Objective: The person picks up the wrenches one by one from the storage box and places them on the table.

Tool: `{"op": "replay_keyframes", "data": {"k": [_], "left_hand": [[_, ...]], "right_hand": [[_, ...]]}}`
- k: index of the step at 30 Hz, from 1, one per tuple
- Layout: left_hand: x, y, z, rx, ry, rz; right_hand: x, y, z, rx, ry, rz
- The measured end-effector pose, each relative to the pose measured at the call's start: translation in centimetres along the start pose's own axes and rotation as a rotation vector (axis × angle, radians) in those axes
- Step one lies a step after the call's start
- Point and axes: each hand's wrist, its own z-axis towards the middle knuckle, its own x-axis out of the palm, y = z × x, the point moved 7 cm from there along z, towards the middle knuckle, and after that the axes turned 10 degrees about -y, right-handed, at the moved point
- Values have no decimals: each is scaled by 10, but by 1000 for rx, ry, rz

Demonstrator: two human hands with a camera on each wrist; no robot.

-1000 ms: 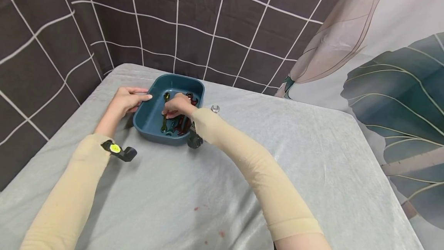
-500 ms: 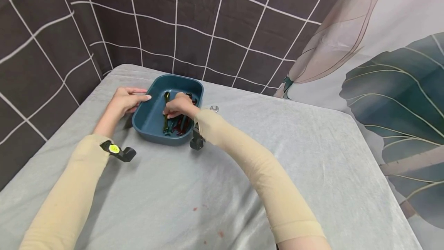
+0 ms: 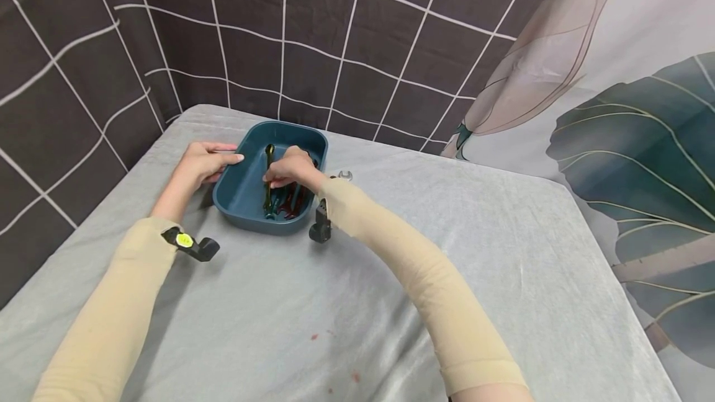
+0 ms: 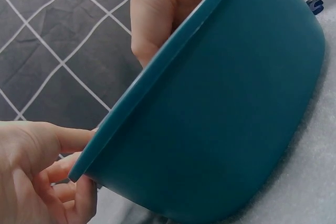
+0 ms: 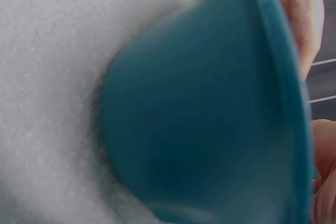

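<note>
A blue-teal rectangular bin (image 3: 234,185) sits near the table's far left. My left hand (image 3: 203,160) grips its left rim, thumb over the edge and fingers bent beneath it, as the left wrist view shows at the bin's rim (image 4: 131,95). Inside the bin, my right hand (image 3: 293,167) pinches a yellow-green wrench (image 3: 270,155) around its middle. The wrench lies lengthwise there, its near end overlapping a green wrench (image 3: 272,214). Red wrenches (image 3: 292,206) lie to the right, partly under my right hand. From the right wrist, the bin wall (image 5: 210,103) hides the fingertips.
A silver wrench head (image 3: 346,175) shows on the table just right of the bin, partly behind my right sleeve (image 3: 391,241). Pale grey cloth (image 3: 491,253) covers the table. A dark gridded curtain (image 3: 318,36) hangs close behind the bin.
My right hand has shifted slightly to the right inside the bin, and the yellow-green wrench has moved with it, over the green one. The left hand stays on the rim.
</note>
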Motion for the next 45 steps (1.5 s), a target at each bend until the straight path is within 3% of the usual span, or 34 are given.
{"op": "replay_keyframes", "data": {"k": [8,16,26,36,45], "left_hand": [[0,0,2,-4,-10,6],[0,0,3,-6,-10,2],[1,2,3,-7,-7,3],[1,1,2,1,1,-4],[1,1,2,4,4,-6]], "right_hand": [[-12,10,-8,-87,2,3],[-17,11,-20,-113,44,96],[-26,9,-27,-164,-8,39],[-33,2,-31,-235,8,97],[-42,-2,-34,-263,-37,167]]}}
